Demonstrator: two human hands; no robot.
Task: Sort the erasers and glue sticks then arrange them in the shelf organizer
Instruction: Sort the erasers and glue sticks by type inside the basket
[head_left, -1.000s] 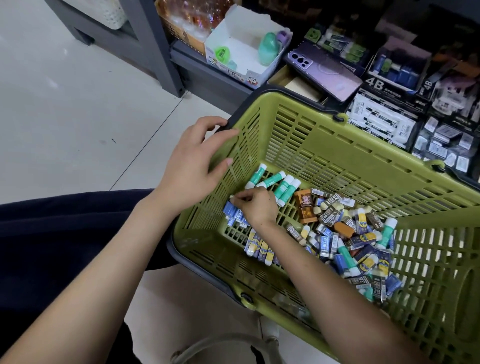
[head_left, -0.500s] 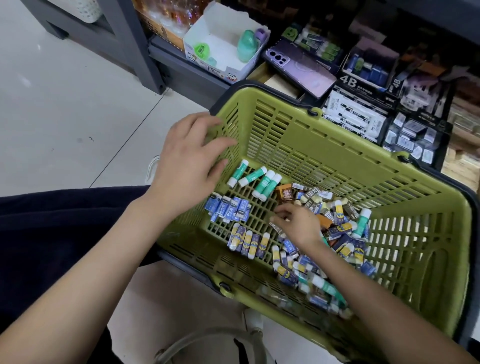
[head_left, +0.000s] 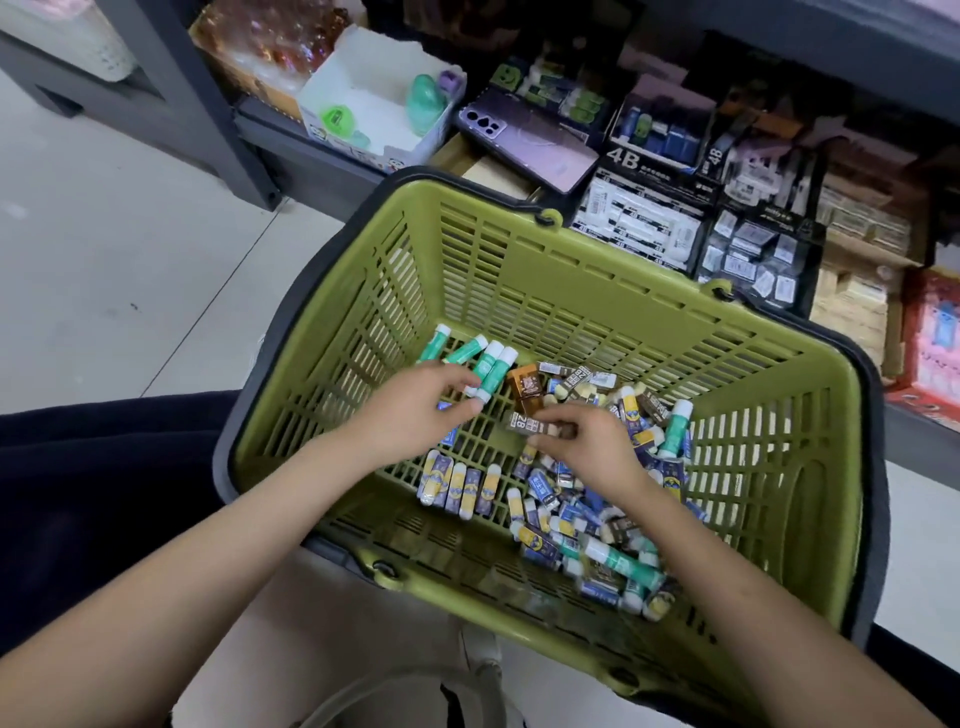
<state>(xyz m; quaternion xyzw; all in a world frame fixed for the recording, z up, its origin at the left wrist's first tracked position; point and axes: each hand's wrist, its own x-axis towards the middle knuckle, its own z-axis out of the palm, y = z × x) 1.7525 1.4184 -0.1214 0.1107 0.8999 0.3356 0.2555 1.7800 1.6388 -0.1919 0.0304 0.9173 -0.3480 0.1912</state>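
Observation:
A green plastic basket (head_left: 613, 270) holds the stock. Several green glue sticks (head_left: 483, 364) lie side by side at its far left. Below them, a row of blue-and-yellow erasers (head_left: 457, 486) sits lined up. A mixed heap of erasers and glue sticks (head_left: 597, 525) fills the right part. My right hand (head_left: 582, 447) pinches a dark 2B eraser (head_left: 535, 426) near the middle of the basket floor. My left hand (head_left: 415, 410) is inside the basket beside it, fingers loosely curled over the blue erasers and near the glue sticks, holding nothing that I can see.
Behind the basket, a low shelf carries boxes of 4B erasers (head_left: 644, 223), a white carton (head_left: 374, 104) with green items and a purple phone (head_left: 524, 140). A grey shelf post (head_left: 208, 104) stands at the left. Pale floor tiles (head_left: 104, 260) spread to the left.
My left hand left the basket's rim and came down inside next to the glue sticks. My right hand moved from the blue erasers to the heap and picked up a dark 2B eraser.

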